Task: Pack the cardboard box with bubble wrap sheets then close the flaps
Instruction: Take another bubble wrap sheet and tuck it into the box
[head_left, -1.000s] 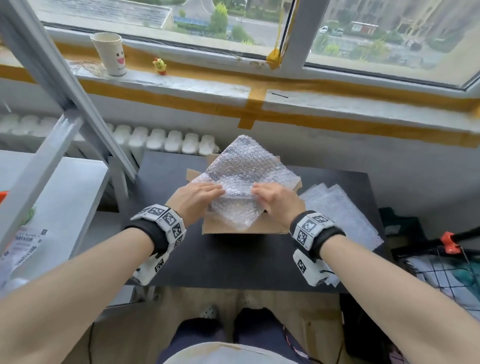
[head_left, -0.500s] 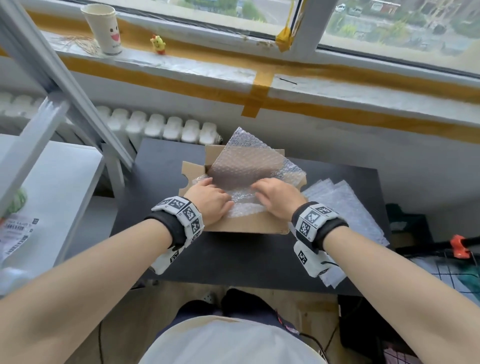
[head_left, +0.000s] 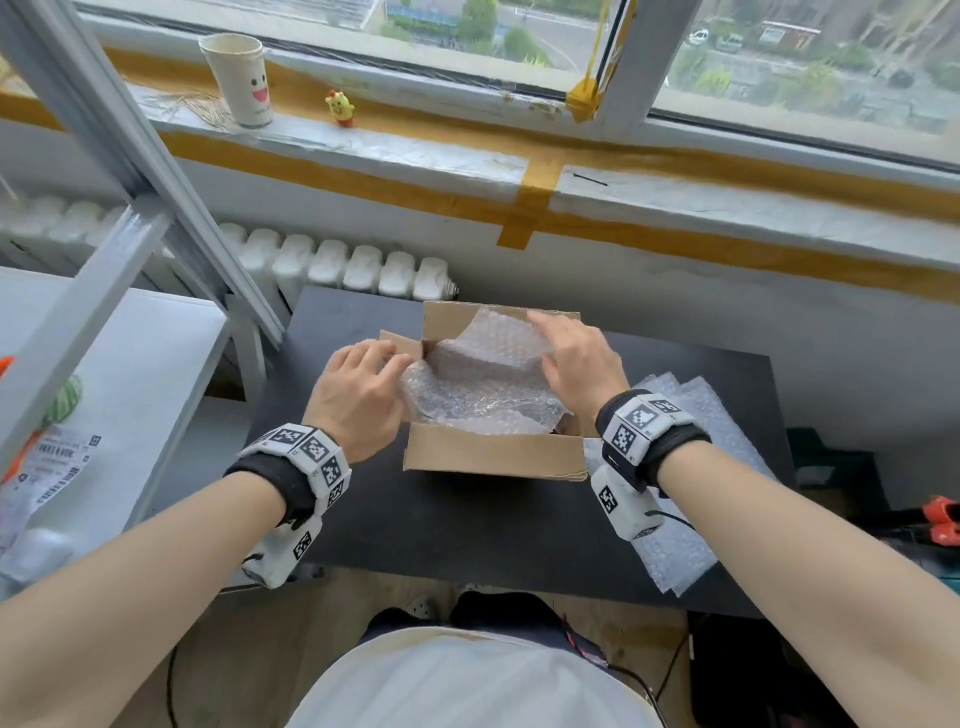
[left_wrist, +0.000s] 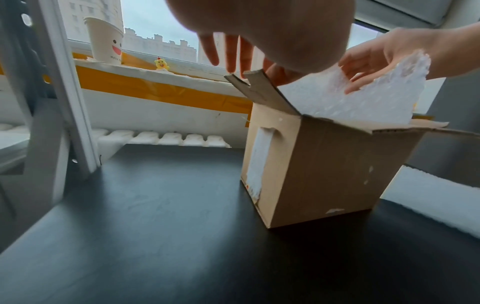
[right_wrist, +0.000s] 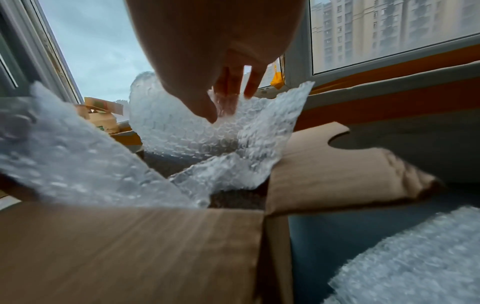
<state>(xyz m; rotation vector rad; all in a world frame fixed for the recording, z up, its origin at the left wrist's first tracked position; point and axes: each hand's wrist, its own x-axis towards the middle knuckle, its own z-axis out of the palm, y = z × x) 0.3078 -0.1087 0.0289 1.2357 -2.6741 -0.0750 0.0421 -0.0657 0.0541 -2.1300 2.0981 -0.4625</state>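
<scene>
While a cardboard box (head_left: 496, 454) stands open on a black table (head_left: 467, 530), a bubble wrap sheet (head_left: 483, 384) lies crumpled inside it. Right hand (head_left: 576, 364) presses the sheet with fingers straight; left hand (head_left: 358, 395), fingers relaxed, touches the left flap (left_wrist: 262, 90). Spare sheets (head_left: 717, 415) lie just right.

We are noting a paper cup (head_left: 238, 78) with a smiling face standing on the windowsill (head_left: 415, 150), a small yellow chick figurine (head_left: 340, 107) sitting near it, a white radiator (head_left: 337, 267) running below, a black table (head_left: 467, 530), a white shelf frame (head_left: 104, 156) leaning at left.
</scene>
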